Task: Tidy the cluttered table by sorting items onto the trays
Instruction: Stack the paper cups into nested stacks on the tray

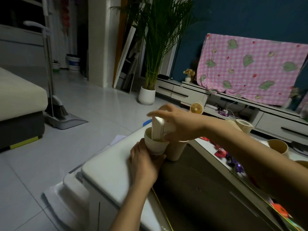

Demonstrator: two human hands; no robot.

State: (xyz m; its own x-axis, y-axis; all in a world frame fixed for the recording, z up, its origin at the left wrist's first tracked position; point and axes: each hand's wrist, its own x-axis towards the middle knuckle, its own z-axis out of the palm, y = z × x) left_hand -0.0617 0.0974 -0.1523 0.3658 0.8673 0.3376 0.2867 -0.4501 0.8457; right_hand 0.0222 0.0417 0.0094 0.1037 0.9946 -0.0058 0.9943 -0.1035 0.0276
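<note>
Bench (106, 172) edge, pale, carries the left hand (145, 164), whose grip wraps the base of a stack of paper cups (154, 145). Above it, the right hand (176, 122) pinches a white cup (159, 129), tilted, its lower end inside the stack's mouth. A tan cup (176, 150) stands just beside the stack. Further right, candy wrappers (221, 152) lie scattered, with more cups (278, 145) beyond.

Right hand (180, 124) hides white cup's (158, 129) rim; candy wrappers (233, 162) near table's (106, 172) right edge blurred, bottom-right cut off.
</note>
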